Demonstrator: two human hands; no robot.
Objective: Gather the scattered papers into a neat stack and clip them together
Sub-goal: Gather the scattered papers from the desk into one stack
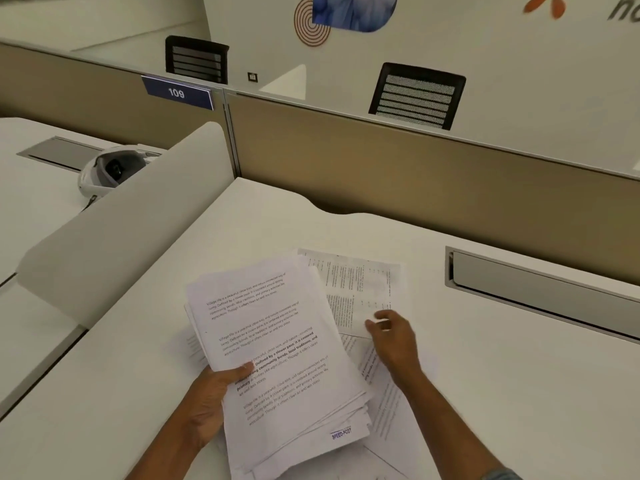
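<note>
At lower centre, the left hand (207,400) grips a loose stack of printed papers (277,358), thumb on top. The right hand (393,336) pinches a scattered sheet (360,282) lying on the white table (485,358). Beige partitions (398,174) rise behind.

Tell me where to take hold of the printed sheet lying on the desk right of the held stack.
Pinch its near edge, coming from the right, where the right hand pinches it. The printed sheet lies flat on the desk, so only an edge can be lifted, and its left side is covered by the stack that the left hand holds.
</note>
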